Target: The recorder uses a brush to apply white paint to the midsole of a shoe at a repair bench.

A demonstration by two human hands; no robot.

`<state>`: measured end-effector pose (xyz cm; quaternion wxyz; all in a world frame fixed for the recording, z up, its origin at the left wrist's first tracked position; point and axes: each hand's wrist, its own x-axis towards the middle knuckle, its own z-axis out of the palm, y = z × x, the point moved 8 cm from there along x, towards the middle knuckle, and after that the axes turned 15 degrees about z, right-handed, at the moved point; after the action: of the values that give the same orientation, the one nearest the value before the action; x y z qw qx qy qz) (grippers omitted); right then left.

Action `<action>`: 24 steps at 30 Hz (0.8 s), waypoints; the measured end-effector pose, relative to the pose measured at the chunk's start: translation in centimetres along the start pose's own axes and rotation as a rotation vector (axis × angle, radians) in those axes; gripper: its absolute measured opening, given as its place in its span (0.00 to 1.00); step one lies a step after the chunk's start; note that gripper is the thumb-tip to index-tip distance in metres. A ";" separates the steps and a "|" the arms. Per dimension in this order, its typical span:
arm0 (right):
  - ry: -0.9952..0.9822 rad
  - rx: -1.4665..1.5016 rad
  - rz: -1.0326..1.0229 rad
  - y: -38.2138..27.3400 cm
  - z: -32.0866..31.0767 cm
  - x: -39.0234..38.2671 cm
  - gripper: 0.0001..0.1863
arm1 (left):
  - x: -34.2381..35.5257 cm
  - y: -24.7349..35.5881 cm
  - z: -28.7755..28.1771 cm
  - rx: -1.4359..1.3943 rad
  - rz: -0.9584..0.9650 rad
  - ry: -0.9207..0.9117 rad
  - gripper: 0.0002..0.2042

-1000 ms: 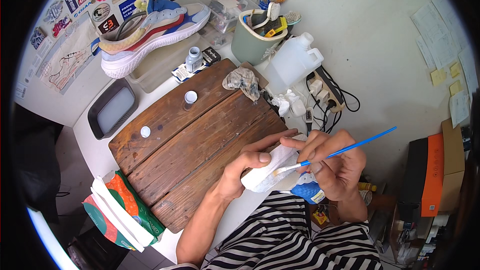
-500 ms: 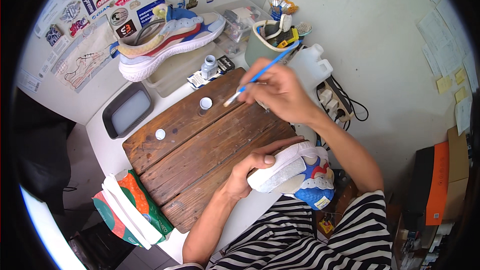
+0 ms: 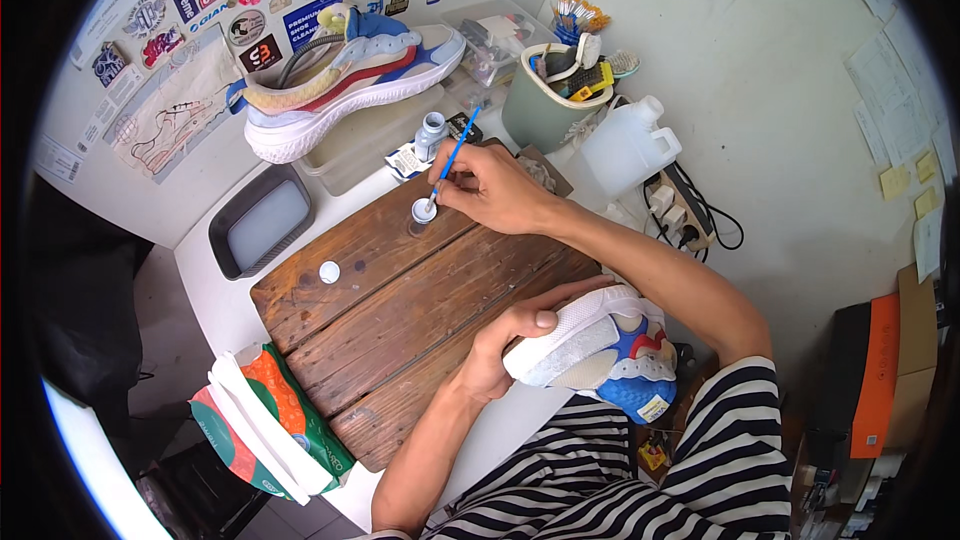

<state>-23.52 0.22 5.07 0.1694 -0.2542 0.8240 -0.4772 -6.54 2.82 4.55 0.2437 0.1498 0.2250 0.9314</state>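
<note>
My right hand point(image 3: 497, 190) pinches a thin blue paintbrush point(image 3: 458, 153). Its bristle end dips into a small round pot of white paint point(image 3: 425, 210) on the dark wooden board point(image 3: 400, 310). In my left hand point(image 3: 505, 345) is a sneaker point(image 3: 590, 350) in white, blue, red and cream, tilted on its side at the board's near right edge; its far side is hidden. A small white round lid point(image 3: 329, 272) lies on the board, left of the pot. The matching sneaker point(image 3: 350, 90) rests on a clear plastic box point(image 3: 375, 140) at the back.
Behind the board stands a grey-capped bottle point(image 3: 431, 135). A green bucket of tools point(image 3: 550, 100), a white jug point(image 3: 630, 150) and a power strip point(image 3: 680, 205) are at the right. To the left are a dark tray of liquid point(image 3: 262, 220) and a pack of tissues point(image 3: 275, 420).
My right hand has moved left and down, bringing the brush from above the board into the paint pot. The left hand keeps its hold on the sneaker. The view has shifted slightly.
</note>
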 end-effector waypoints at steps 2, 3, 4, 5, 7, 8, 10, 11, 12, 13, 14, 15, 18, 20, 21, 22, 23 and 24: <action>-0.067 -0.115 0.077 -0.6 0.5 0.0 0.05 | -0.1 0.1 -0.1 -0.004 0.008 0.010 0.46; -0.064 -0.115 0.078 -0.6 0.4 0.0 0.05 | -0.1 0.0 -0.1 -0.007 0.006 0.008 0.46; -0.054 -0.136 0.063 -0.8 0.3 -0.1 0.04 | 0.0 -0.1 -0.1 -0.009 0.004 0.006 0.46; -0.043 -0.157 0.048 -1.0 0.3 -0.1 0.04 | 0.0 -0.1 -0.1 -0.009 0.003 0.005 0.46; -0.032 -0.103 0.029 -0.2 -0.1 0.0 0.04 | 0.3 -0.3 0.1 -0.005 0.008 -0.004 0.46; -0.025 -0.048 0.008 0.1 -0.5 -0.1 0.04 | 0.5 -0.4 0.3 -0.007 0.005 -0.011 0.46; -0.012 0.087 0.016 -0.4 -1.3 -0.5 0.04 | 0.3 -0.3 0.0 -0.001 0.016 -0.004 0.46; 0.008 0.218 0.023 -0.5 -2.3 -0.9 0.04 | 0.3 -0.4 -0.1 -0.006 0.016 -0.002 0.46; 0.026 0.267 0.012 -1.3 -3.4 -1.8 0.04 | 0.3 -0.4 -0.1 -0.017 0.014 -0.005 0.46; 0.073 0.331 0.021 -2.8 -4.7 -3.3 0.04 | 0.2 -0.5 -0.1 -0.029 0.014 -0.007 0.46; 0.122 0.394 0.032 -4.4 -5.8 -5.4 0.04 | 0.1 -0.5 -0.2 -0.038 0.015 -0.007 0.46; 0.130 0.468 0.037 -5.5 -6.7 -7.5 0.04 | -0.1 -0.4 -0.2 -0.032 0.014 -0.005 0.46; 0.162 0.523 0.004 -7.3 -8.4 -14.1 0.03 | -0.1 -0.2 0.1 -0.007 0.005 0.006 0.46; 0.150 0.547 -0.105 -8.2 -8.3 -18.0 0.05 | -0.1 -0.4 0.1 0.012 -0.016 0.015 0.46; 0.150 0.551 -0.105 -8.3 -7.6 -19.1 0.05 | -0.3 -0.3 -0.2 0.057 -0.026 0.026 0.46; 0.169 0.526 -0.106 -8.5 -7.2 -20.1 0.06 | -0.4 -0.4 -0.4 0.100 -0.037 0.034 0.46; 0.187 0.502 -0.108 -8.6 -6.8 -20.9 0.07 | -0.5 -0.5 -0.5 0.100 -0.039 0.036 0.46; 0.216 0.475 -0.115 -8.7 -6.7 -21.7 0.07 | -0.4 -0.7 -0.5 0.101 -0.032 0.045 0.46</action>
<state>-7.12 13.88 16.76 0.1079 -0.2011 0.6863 -0.6906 -6.11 2.98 3.70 0.2456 0.1372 0.2793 0.9180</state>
